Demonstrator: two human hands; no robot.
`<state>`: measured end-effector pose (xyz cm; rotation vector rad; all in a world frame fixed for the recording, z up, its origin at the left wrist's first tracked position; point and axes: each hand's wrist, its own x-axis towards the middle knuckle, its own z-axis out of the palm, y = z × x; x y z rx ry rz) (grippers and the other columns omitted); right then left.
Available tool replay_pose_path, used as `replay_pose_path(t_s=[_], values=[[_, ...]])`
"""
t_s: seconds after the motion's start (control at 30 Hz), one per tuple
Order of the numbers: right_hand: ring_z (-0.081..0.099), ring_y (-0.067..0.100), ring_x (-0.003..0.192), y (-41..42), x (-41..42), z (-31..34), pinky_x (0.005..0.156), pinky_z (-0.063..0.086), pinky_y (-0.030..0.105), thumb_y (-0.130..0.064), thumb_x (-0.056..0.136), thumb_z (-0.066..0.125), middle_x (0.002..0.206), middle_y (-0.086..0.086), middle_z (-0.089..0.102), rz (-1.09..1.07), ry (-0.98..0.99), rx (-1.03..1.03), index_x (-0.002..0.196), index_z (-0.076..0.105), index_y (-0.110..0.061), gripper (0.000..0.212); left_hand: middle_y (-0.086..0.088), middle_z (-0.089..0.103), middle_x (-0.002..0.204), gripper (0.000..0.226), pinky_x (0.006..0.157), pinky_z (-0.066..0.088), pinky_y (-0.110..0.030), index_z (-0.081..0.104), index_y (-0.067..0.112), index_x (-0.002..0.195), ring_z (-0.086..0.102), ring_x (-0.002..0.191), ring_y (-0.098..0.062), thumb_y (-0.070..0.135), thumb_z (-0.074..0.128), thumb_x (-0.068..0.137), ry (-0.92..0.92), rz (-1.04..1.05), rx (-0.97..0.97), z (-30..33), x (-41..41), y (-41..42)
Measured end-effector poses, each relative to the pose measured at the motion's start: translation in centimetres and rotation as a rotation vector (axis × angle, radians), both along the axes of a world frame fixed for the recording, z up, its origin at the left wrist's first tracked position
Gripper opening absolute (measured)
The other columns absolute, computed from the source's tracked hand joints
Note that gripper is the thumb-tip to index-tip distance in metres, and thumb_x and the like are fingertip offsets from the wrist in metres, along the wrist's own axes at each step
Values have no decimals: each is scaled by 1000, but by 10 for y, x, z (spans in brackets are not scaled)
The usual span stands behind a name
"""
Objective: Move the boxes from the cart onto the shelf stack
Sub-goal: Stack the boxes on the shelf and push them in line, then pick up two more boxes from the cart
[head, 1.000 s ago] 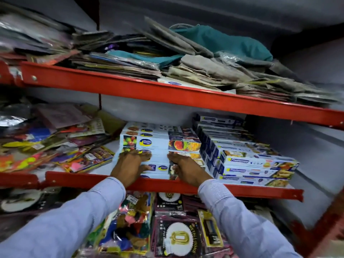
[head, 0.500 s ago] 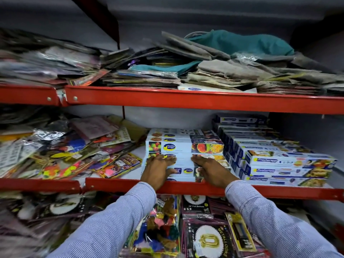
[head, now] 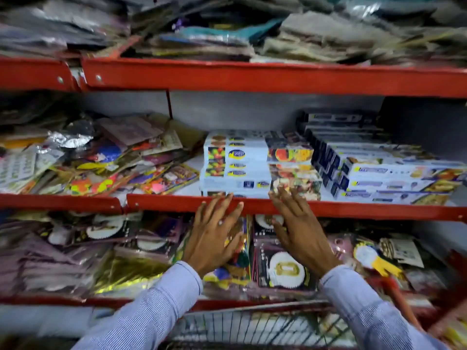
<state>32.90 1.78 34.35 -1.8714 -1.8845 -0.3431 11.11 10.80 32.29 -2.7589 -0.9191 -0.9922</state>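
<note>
A stack of white foil boxes (head: 257,165) with fruit pictures stands on the middle red shelf (head: 353,209). To its right lies a second stack of longer boxes (head: 389,173) with dark blue ends. My left hand (head: 214,233) hovers in front of the shelf's red lip, fingers spread, holding nothing. My right hand (head: 298,228) is beside it, fingers apart, its fingertips just at the lower edge of the white stack. A wire cart (head: 252,324) shows at the bottom, with pale boxes blurred behind its mesh.
Flat packets of party goods (head: 101,157) fill the left of the middle shelf. The top shelf (head: 227,74) carries piles of bags and cloth. The lower shelf holds packaged foil balloons (head: 283,269). A red cart handle (head: 396,294) is at right.
Both hands have come off the white box stack and drawn back below the shelf lip. The view has dropped, bringing the cart into sight.
</note>
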Motion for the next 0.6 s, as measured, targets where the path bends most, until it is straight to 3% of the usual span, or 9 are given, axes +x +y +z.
replay_pose_path(t_s=[0.1, 0.3, 0.47, 0.6], values=[[11, 28, 152, -31, -20, -55, 122, 19, 51, -25, 94, 52, 162, 5, 24, -36, 75, -3, 150, 31, -24, 59, -9, 31, 157, 62, 114, 25, -53, 35, 28, 146, 27, 143, -32, 42, 55, 89, 67, 13, -91, -52, -24, -29], [32, 36, 142, -82, -53, -177, 115, 33, 50, -21, 91, 51, 152, 12, 40, -31, 270, -167, 139, 49, -16, 48, -16, 33, 155, 66, 108, 34, -58, 32, 27, 146, 33, 138, -37, 42, 55, 85, 256, 45, -412, -160, -66, -76], [48, 33, 127, -114, -78, -296, 101, 49, 47, -24, 88, 47, 139, 11, 54, -47, 391, -539, 133, 52, -21, 45, -11, 40, 151, 54, 97, 44, -62, 42, 25, 141, 42, 132, -36, 47, 42, 91, 434, 75, -606, -253, -102, -109], [46, 39, 133, -130, -103, -401, 109, 43, 49, -23, 90, 52, 146, 18, 47, -27, 445, -930, 142, 46, -14, 53, -11, 45, 148, 62, 103, 41, -63, 40, 27, 142, 46, 130, -41, 57, 14, 94, 509, 54, -746, -334, -122, -122]])
